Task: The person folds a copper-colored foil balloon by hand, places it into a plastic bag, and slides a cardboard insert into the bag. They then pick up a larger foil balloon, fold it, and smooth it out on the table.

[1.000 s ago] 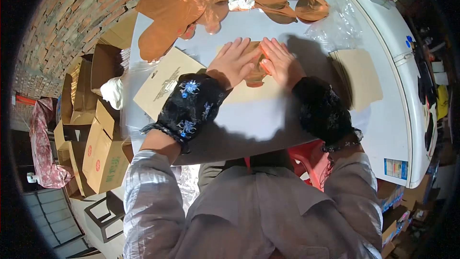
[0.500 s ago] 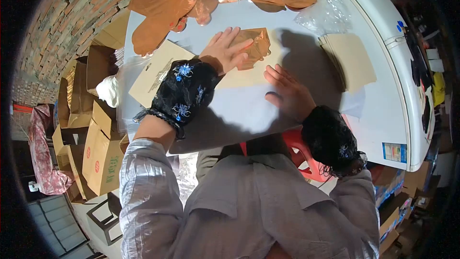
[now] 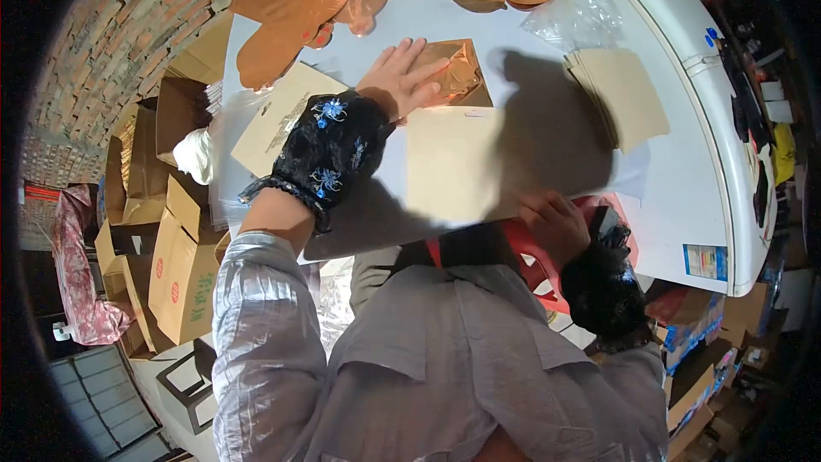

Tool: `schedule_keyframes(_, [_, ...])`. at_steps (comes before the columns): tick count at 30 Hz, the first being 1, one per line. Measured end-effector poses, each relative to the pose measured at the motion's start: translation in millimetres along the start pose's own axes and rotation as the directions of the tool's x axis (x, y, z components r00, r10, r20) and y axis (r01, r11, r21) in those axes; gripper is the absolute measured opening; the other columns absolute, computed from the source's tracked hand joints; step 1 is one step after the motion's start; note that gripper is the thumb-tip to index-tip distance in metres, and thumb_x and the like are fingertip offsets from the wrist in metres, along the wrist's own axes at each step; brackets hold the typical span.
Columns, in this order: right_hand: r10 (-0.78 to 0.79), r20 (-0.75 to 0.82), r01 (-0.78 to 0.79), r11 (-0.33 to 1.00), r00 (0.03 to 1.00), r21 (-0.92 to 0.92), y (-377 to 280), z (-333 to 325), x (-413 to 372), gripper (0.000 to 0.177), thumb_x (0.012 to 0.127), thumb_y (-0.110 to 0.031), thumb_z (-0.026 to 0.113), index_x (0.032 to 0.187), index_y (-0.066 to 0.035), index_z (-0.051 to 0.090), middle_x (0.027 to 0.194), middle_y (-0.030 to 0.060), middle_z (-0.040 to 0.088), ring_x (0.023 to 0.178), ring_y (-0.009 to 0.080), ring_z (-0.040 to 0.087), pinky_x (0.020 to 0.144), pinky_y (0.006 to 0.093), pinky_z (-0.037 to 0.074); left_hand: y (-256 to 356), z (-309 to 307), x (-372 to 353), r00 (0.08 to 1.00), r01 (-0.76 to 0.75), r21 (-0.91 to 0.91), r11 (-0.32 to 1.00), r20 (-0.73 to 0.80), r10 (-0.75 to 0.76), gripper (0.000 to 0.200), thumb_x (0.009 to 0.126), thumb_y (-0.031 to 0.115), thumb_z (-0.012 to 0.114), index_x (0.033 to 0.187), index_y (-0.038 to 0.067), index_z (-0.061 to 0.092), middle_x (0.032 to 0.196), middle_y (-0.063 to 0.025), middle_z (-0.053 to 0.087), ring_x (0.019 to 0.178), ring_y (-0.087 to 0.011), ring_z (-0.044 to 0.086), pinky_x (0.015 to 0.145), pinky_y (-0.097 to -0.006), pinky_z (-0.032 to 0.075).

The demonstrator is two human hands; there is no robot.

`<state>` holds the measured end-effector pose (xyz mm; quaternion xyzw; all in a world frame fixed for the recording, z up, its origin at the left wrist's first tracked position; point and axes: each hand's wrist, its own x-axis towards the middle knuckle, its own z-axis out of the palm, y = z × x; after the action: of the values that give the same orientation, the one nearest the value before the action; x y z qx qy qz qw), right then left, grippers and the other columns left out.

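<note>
Coppery foil (image 3: 463, 71) lies partly under the left hand (image 3: 396, 84).

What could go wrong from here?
The left hand lies over the left side of the crinkled copper-coloured foil; pressure or drag might crease it further.
The beige sheet sits close to the table's near edge, the right hand nearby; a bump could shift it.
Shadow covers the sheet's right side, so a flaw there might be missed.
</note>
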<state>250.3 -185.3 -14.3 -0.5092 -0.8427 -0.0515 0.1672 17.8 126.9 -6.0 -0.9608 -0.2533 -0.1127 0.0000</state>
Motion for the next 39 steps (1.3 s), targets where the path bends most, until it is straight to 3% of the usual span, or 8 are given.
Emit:
schedule_keyframes(8, [0.306, -0.422, -0.181, 0.933, 0.853, 0.31, 10, -85, 10, 0.008, 0.093, 0.002, 0.054, 0.1, -0.003, 0.052, 0.1, 0.0189, 0.068, 0.088, 0.0283, 0.068, 0.083, 0.0369, 0.053, 5, -5, 0, 0.999, 0.021, 0.028, 0.999, 0.037, -0.022, 0.066, 0.091, 0.067, 0.04, 0.148, 0.035, 0.032, 0.157, -0.0161, 0.019, 0.145, -0.0358, 0.018, 0.118, -0.047, 0.014])
schedule_keyframes(12, [0.401, -0.572, -0.375, 0.911, 0.716, 0.17, 41, -103, 19, 0.026, 0.092, 0.004, 0.056, 0.116, -0.003, 0.048, 0.106, 0.0219, 0.069, 0.096, 0.0266, 0.069, 0.081, 0.034, 0.054, 5, -4, 0, 0.999, 0.028, 0.037, 0.999, 0.03, -0.029, 0.064, 0.092, 0.066, 0.039, 0.148, 0.035, 0.032, 0.157, -0.0156, 0.019, 0.144, -0.0358, 0.018, 0.118, -0.0467, 0.014])
schedule_keyframes(14, [0.276, -0.655, -0.248, 0.959, 0.704, 0.137, 47, -117, 45, 0.026, 0.091, 0.002, 0.058, 0.116, -0.003, 0.052, 0.109, 0.0218, 0.068, 0.1, 0.0261, 0.068, 0.08, 0.0329, 0.055, 5, -2, -1, 0.999, 0.028, 0.043, 0.999, 0.021, -0.029, 0.064, 0.092, 0.065, 0.039, 0.148, 0.035, 0.031, 0.157, -0.0153, 0.02, 0.144, -0.0358, 0.019, 0.118, -0.0469, 0.014])
schedule_keyframes(20, [0.195, -0.585, -0.397, 0.887, 0.787, -0.238, 81, -71, 89, 0.019, 0.094, -0.005, 0.055, 0.111, -0.008, 0.065, 0.112, 0.0133, 0.068, 0.104, 0.0282, 0.066, 0.086, 0.0357, 0.055, 3, 0, -2, 1.0, 0.008, 0.015, 1.0, -0.029, -0.008, 0.061, 0.095, 0.058, 0.038, 0.146, 0.025, 0.034, 0.155, -0.016, 0.024, 0.144, -0.0348, 0.021, 0.117, -0.0473, 0.016])
schedule_keyframes(25, [0.382, -0.075, -0.379, 0.833, 0.921, -0.403, 103, -5, 89, 0.027, 0.09, -0.011, 0.055, 0.116, -0.012, 0.062, 0.123, 0.0086, 0.063, 0.11, 0.0305, 0.062, 0.09, 0.0394, 0.053, -1, 3, -4, 0.997, -0.021, -0.005, 1.0, -0.07, 0.021, 0.054, 0.099, 0.048, 0.035, 0.138, 0.012, 0.04, 0.154, -0.0167, 0.025, 0.143, -0.0343, 0.022, 0.117, -0.0463, 0.016])
schedule_keyframes(31, [0.175, -0.128, -0.181, 0.983, 0.976, -0.034, 70, 4, 123, 0.035, 0.086, -0.017, 0.063, 0.12, -0.008, 0.059, 0.126, 0.0117, 0.058, 0.114, 0.032, 0.057, 0.096, 0.0424, 0.049, -7, 1, -8, 0.977, -0.136, 0.001, 0.991, -0.163, 0.134, 0.046, 0.098, 0.038, 0.041, 0.136, 0.012, 0.044, 0.153, -0.0178, 0.026, 0.14, -0.0389, 0.026, 0.114, -0.0491, 0.02])
schedule_keyframes(36, [0.133, -0.146, -0.126, 0.991, 0.98, 0.055, 51, 24, 136, 0.042, 0.085, -0.021, 0.067, 0.125, -0.01, 0.056, 0.132, 0.0072, 0.054, 0.122, 0.0292, 0.051, 0.102, 0.0406, 0.042, -9, -15, -4, 0.998, -0.05, -0.424, 0.904, -0.042, 0.036, 0.068, 0.086, 0.053, 0.058, 0.14, 0.016, 0.04, 0.155, -0.0197, 0.02, 0.143, -0.0432, 0.016, 0.115, -0.0541, 0.015])
schedule_keyframes(39, [0.173, -0.133, -0.164, 0.984, 0.976, 0.074, 48, 24, 137, 0.045, 0.085, -0.022, 0.067, 0.127, -0.012, 0.056, 0.134, 0.005, 0.053, 0.124, 0.0273, 0.05, 0.103, 0.0397, 0.04, -14, -23, -7, 0.986, -0.165, -0.417, 0.894, -0.059, 0.155, 0.086, 0.074, 0.06, 0.069, 0.142, 0.016, 0.038, 0.155, -0.0205, 0.017, 0.145, -0.0433, 0.011, 0.114, -0.0572, 0.013])
